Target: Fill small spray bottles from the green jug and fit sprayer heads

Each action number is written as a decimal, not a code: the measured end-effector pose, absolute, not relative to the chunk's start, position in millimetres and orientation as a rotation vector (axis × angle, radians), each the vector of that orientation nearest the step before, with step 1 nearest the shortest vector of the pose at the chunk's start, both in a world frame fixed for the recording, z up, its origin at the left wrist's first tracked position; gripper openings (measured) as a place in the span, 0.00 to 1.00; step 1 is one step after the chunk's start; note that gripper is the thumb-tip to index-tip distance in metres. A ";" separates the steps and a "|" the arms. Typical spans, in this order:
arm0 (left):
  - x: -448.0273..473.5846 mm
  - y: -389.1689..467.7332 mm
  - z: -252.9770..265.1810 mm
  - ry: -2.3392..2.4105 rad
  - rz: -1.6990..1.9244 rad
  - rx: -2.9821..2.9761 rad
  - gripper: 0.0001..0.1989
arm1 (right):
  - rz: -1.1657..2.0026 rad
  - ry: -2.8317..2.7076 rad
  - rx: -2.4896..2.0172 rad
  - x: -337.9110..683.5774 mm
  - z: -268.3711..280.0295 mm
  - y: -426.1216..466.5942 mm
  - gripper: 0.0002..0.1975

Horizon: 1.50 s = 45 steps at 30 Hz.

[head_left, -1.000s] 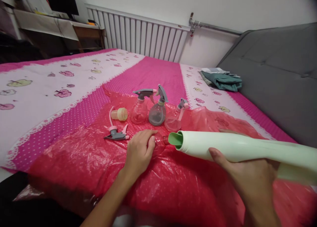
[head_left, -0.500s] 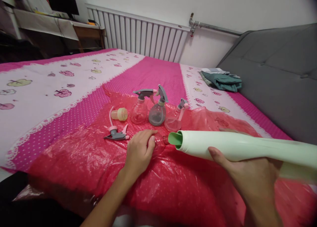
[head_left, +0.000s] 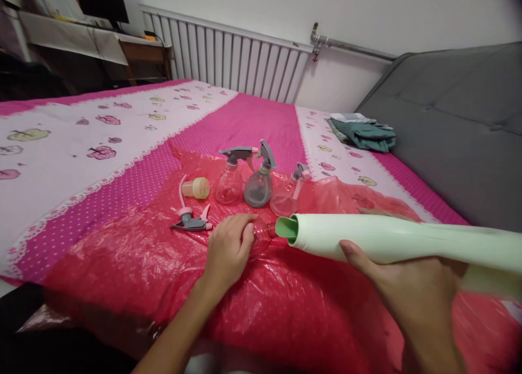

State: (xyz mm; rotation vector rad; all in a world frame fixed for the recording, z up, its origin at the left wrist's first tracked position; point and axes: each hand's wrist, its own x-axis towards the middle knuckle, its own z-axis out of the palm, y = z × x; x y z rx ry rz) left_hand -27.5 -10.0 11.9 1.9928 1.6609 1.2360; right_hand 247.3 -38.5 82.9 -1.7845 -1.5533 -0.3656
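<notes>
My left hand (head_left: 230, 241) is closed around a clear bottle (head_left: 261, 234), whose neck points right. Much of the bottle is behind the fingers. At its mouth sits the darker green lip (head_left: 285, 228) of a long pale green tube-like container (head_left: 387, 237); whether the two touch I cannot tell. My right hand (head_left: 411, 284) grips this container from below, thumb along its near side. Left of my left hand lies a grey and pink spray head (head_left: 191, 220) with its dip tube. Beyond stand three spray bottles, clear (head_left: 228, 188), grey-tinted (head_left: 258, 190) and clear with a pink trigger (head_left: 284, 200).
A small yellowish bottle (head_left: 196, 188) lies on its side. Red plastic sheeting (head_left: 122, 265) covers the near part of the bed (head_left: 261, 121). Folded clothes (head_left: 362, 132) rest by the grey headboard (head_left: 457, 97). A radiator (head_left: 228, 53) lines the back wall.
The pale green container has shifted very slightly left. Both hands keep their holds, and the bottles stand as before.
</notes>
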 end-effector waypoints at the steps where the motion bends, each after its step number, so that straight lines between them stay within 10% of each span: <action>1: -27.6 -10.0 11.9 1.660 1.236 1.991 0.22 | -0.367 -1.551 -1.787 247.2 83.3 -38.3 0.52; 45: -26.6 -10.2 12.4 1.672 1.229 2.028 0.21 | -0.424 -1.570 -1.805 243.0 91.3 -38.8 0.51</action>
